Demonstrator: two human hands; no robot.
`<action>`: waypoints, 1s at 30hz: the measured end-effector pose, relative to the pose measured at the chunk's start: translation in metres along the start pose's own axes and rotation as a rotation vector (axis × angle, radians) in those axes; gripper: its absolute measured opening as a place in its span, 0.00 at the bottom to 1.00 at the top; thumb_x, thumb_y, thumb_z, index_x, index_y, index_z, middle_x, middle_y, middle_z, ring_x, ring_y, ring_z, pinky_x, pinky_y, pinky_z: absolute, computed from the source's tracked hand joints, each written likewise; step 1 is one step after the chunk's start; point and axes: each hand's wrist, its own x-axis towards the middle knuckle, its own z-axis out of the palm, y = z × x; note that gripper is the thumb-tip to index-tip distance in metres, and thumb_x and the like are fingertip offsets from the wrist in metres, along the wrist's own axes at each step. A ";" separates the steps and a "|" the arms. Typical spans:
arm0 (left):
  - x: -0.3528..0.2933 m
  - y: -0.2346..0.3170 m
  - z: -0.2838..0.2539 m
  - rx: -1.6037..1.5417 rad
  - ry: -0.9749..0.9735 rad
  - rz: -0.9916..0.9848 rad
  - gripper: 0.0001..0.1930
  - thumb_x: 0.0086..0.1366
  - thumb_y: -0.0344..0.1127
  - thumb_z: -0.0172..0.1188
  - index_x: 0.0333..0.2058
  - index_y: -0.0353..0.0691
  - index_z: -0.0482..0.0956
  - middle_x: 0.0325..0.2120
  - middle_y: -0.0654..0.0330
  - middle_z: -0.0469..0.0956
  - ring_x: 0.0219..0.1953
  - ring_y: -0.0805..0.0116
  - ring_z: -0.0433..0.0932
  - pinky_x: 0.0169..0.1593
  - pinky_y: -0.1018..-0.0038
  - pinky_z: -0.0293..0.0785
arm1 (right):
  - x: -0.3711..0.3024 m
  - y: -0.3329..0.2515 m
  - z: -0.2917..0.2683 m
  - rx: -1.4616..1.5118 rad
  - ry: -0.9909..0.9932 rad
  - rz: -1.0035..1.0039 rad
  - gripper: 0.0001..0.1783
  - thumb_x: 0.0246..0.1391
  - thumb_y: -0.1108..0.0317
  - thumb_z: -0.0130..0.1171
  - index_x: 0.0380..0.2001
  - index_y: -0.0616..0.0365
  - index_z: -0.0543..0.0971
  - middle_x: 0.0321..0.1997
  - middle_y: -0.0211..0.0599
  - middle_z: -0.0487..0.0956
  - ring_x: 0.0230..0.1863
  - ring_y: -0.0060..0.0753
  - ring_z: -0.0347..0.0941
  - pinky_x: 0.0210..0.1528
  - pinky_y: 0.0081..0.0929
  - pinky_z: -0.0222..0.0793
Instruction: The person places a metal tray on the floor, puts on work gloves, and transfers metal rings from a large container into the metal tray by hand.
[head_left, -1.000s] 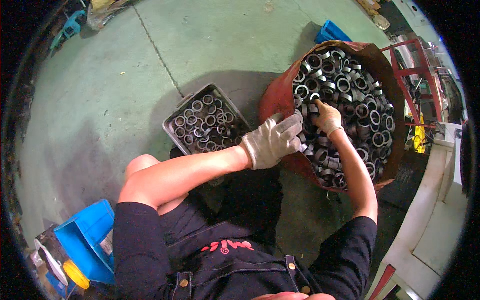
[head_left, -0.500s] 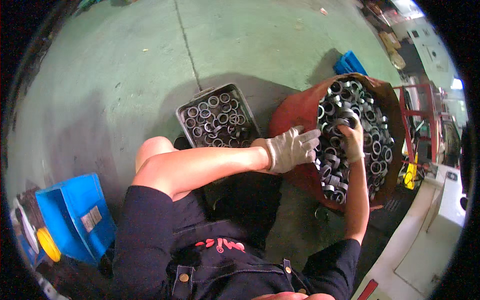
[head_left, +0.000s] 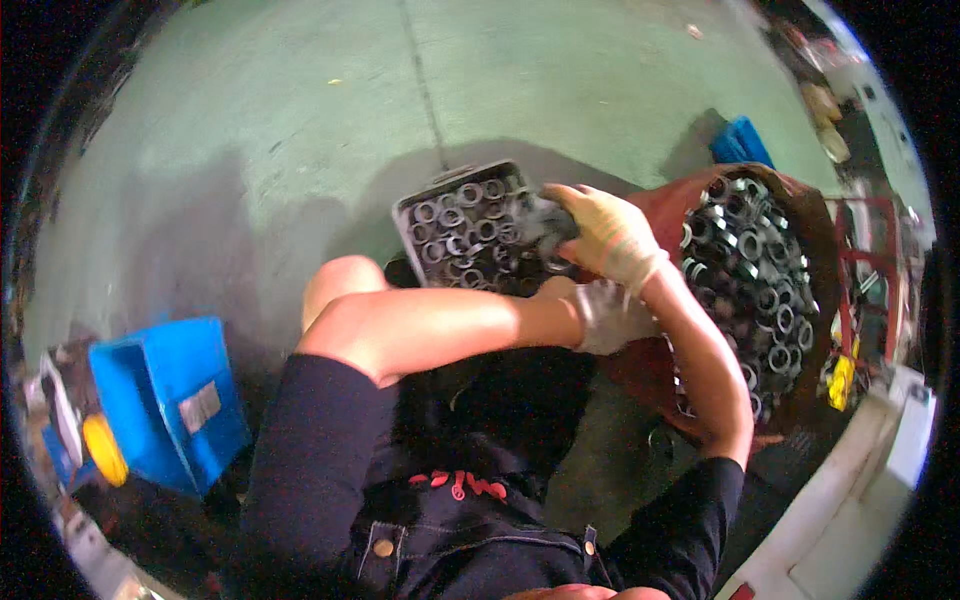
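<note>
Where hands point(head_left: 600, 270) cross, blue bin point(head_left: 170, 400) leftward.

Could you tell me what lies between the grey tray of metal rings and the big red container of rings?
In the head view, the right hand and the left hand, both gloved, lie between the grey tray and the red container.

A blue plastic bin point(head_left: 170, 400) sits on the green concrete floor point(head_left: 300, 130) at the left, with a yellow round thing point(head_left: 104, 450) just beside it, perhaps a tape roll. A small blue crate point(head_left: 741, 141) lies far right. A red metal frame point(head_left: 868, 270) stands nearby.
</note>
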 end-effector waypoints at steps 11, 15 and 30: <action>0.018 -0.008 0.001 0.266 -0.062 0.219 0.14 0.52 0.32 0.55 0.40 0.44 0.71 0.56 0.47 0.62 0.62 0.45 0.61 0.47 0.51 0.70 | -0.104 0.181 -0.010 0.599 0.633 0.399 0.24 0.46 0.68 0.66 0.49 0.60 0.76 0.39 0.35 0.82 0.38 0.23 0.76 0.44 0.23 0.73; 0.014 -0.013 0.000 0.186 0.035 0.236 0.21 0.44 0.32 0.62 0.38 0.44 0.66 0.49 0.48 0.62 0.58 0.40 0.63 0.48 0.47 0.70 | -0.112 0.166 0.058 0.579 -0.092 0.604 0.58 0.37 0.66 0.72 0.68 0.59 0.49 0.60 0.53 0.70 0.62 0.38 0.64 0.64 0.30 0.59; 0.016 -0.008 -0.002 0.137 0.038 0.238 0.22 0.47 0.31 0.61 0.41 0.43 0.63 0.49 0.47 0.60 0.60 0.41 0.60 0.53 0.46 0.65 | -0.098 0.154 0.117 0.480 0.454 0.823 0.53 0.35 0.47 0.72 0.61 0.62 0.60 0.51 0.59 0.73 0.53 0.55 0.72 0.56 0.39 0.67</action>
